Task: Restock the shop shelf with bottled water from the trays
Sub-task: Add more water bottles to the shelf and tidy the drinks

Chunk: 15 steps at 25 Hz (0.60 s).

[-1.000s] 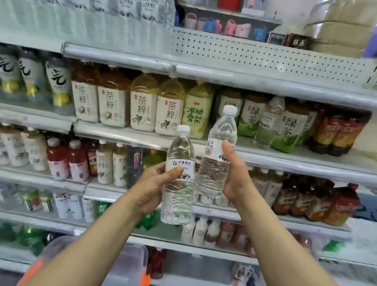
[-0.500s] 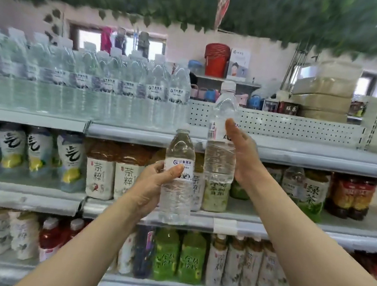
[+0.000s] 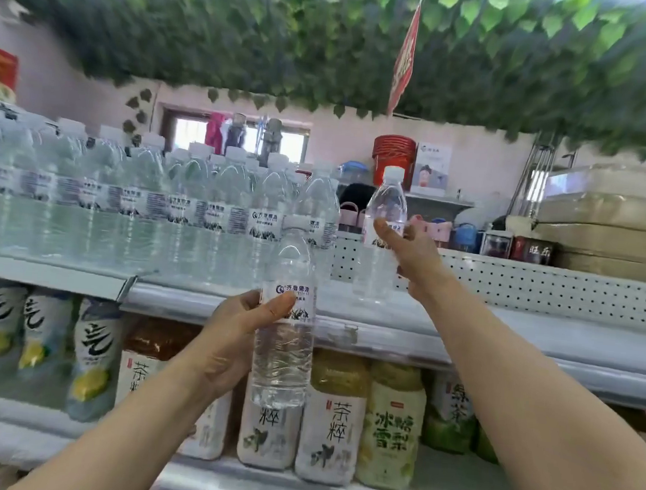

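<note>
My left hand [image 3: 235, 338] grips a clear water bottle [image 3: 282, 354] upright by its white label, in front of the top shelf's edge. My right hand [image 3: 410, 252] holds a second water bottle [image 3: 383, 211] with a white cap, its base at or just above the top shelf [image 3: 501, 330], to the right of the stocked bottles. A dense row of the same water bottles [image 3: 141, 205] fills the left and middle of that shelf.
Bare shelf surface runs right of the held bottle, backed by a white perforated panel [image 3: 544, 287]. Tea and juice bottles [image 3: 333, 421] fill the shelf below. Stacked packs [image 3: 605, 218], a red bucket [image 3: 394, 153] and small jars stand behind. Green leaves hang overhead.
Both hands rose from the middle shelves to the top one. My right hand carried its bottle up and forward to the spot beside the water row; the left bottle followed lower.
</note>
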### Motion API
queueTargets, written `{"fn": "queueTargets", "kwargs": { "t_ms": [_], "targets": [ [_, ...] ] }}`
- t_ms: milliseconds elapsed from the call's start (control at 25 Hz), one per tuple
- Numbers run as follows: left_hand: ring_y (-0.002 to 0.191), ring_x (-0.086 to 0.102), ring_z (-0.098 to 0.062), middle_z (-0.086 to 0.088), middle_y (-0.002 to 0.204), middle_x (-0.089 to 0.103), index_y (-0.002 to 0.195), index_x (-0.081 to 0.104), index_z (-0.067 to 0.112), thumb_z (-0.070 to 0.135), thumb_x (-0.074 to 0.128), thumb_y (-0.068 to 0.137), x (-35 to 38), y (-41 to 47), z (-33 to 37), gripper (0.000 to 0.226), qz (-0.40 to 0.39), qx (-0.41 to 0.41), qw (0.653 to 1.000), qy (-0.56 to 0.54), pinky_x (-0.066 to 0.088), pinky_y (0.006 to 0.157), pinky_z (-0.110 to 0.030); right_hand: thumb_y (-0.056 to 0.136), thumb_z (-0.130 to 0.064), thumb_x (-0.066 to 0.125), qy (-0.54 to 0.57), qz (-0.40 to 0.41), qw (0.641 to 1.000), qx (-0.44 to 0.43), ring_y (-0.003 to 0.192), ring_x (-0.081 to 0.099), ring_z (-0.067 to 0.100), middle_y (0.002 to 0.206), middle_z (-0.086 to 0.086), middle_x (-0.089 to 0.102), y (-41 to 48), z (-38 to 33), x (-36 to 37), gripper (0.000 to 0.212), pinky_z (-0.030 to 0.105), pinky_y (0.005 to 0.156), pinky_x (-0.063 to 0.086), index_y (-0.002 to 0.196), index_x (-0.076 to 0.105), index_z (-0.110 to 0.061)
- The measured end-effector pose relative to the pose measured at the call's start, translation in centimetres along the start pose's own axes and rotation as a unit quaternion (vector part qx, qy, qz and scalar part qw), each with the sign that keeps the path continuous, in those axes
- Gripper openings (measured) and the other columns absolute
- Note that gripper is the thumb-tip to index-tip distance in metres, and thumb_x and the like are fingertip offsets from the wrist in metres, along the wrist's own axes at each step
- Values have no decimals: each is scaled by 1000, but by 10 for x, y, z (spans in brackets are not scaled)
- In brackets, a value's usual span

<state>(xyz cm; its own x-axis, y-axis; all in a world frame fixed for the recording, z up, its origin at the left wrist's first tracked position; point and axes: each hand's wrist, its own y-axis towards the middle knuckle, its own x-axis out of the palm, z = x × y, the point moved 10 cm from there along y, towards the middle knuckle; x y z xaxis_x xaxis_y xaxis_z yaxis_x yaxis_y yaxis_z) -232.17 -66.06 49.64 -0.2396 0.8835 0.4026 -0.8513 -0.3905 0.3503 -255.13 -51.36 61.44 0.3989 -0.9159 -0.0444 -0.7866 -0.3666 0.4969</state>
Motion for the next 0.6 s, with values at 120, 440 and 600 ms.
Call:
{"fn": "queueTargets", "kwargs": {
  "t_ms": [120, 440, 600],
  "targets": [
    [87, 72, -31, -16, 97, 75, 114, 63, -3, 16, 75, 75, 4, 8, 0, 45, -2, 6, 1000, 8, 54, 88, -46, 66, -64, 86, -23, -30, 998, 56, 118, 56, 26, 132, 3, 60, 28, 28, 12, 89, 42, 97, 48, 135, 55, -17],
    [81, 73, -26, -14, 96, 75, 110, 65, 2, 18, 75, 72, 6, 19, 3, 43, -9, 20, 1000, 17, 59, 69, -37, 77, -50, 85, -60, -95, 989, 97, 122, 58, 28, 135, 5, 60, 75, 50, 41, 72, 47, 106, 49, 134, 57, -15],
    [79, 73, -26, -13, 95, 75, 110, 66, 1, 18, 75, 72, 4, 19, 0, 43, -5, 20, 1000, 9, 60, 65, -35, 83, -45, 82, -54, -89, 990, 94, 131, 53, 27, 142, 7, 56, 80, 51, 40, 74, 45, 110, 46, 142, 53, -12]
  ]
}}
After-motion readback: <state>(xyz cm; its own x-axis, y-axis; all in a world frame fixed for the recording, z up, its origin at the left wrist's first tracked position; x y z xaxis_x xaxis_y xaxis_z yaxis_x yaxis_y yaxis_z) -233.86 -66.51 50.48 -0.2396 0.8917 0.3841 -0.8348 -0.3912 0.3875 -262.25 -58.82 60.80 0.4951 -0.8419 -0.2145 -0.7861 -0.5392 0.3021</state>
